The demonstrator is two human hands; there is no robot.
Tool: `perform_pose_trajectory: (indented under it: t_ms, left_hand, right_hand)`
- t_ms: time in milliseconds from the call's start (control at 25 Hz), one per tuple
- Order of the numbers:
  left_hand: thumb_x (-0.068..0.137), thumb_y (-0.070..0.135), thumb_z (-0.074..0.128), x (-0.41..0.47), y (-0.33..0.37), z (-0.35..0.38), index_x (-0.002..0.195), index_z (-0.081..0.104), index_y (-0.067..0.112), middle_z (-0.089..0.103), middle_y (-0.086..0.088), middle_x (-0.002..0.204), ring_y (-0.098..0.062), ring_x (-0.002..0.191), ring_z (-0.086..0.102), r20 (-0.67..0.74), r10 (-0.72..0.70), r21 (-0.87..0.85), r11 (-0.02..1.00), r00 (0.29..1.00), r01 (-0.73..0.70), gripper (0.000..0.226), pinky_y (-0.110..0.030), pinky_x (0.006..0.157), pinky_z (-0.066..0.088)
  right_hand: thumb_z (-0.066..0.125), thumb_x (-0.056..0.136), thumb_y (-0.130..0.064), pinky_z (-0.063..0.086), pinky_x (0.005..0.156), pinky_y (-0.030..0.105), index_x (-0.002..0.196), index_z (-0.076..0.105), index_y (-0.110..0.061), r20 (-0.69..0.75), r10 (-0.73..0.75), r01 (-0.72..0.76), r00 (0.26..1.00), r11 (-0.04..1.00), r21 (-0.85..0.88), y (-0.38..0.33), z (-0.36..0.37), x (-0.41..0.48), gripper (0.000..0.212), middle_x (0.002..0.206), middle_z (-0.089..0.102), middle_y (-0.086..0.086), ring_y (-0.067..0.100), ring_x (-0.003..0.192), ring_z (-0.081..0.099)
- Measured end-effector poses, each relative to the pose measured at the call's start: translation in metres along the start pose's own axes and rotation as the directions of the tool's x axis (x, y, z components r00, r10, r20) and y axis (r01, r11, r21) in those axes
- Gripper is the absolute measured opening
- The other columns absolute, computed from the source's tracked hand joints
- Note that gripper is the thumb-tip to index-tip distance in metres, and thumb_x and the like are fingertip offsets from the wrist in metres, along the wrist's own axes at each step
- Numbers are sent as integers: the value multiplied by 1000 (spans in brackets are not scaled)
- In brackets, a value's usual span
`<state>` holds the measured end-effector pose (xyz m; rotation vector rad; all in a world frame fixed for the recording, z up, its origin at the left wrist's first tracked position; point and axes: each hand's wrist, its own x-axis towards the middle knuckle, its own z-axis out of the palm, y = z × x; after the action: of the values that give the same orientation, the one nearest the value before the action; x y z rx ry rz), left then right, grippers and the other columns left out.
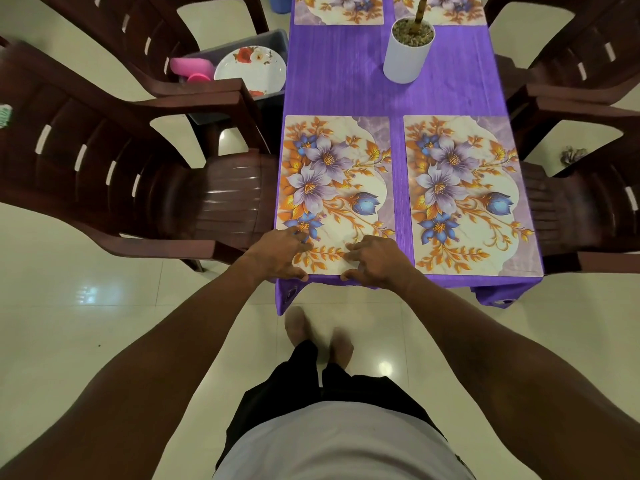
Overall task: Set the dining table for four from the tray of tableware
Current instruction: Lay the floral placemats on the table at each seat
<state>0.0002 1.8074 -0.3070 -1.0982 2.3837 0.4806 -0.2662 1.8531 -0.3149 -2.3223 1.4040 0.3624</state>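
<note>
At the 6 o'clock end of the table [346, 84], the left hand [280, 254] and right hand [375, 261] both hold the near edge of the near-left placemat [332, 181], bent fingers on top and thumbs against its edge; a matching placemat [467, 188] lies just beside it at 3 o'clock; the grey tray [270, 38] sits off the table's left edge at 10 o'clock, holding a floral plate [251, 69] and pink cups [190, 69]; a white plant pot [407, 57] stands at 12 o'clock.
</note>
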Motion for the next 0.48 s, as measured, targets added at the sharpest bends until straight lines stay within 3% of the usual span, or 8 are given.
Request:
perform_pose_trajectory:
  t_ms: [480]
  left_hand:
    - [89,65,65,0,7,0,156,41,23,37,-3,164,-26,148,37,4,-25,-15,1000,1000,25,83,-44,112,41]
  right_hand:
    - [58,93,-66,44,106,37,140,62,-24,-53,47,-42,997,994,98,3,4,-2,63,151,54,-7,19,140,47]
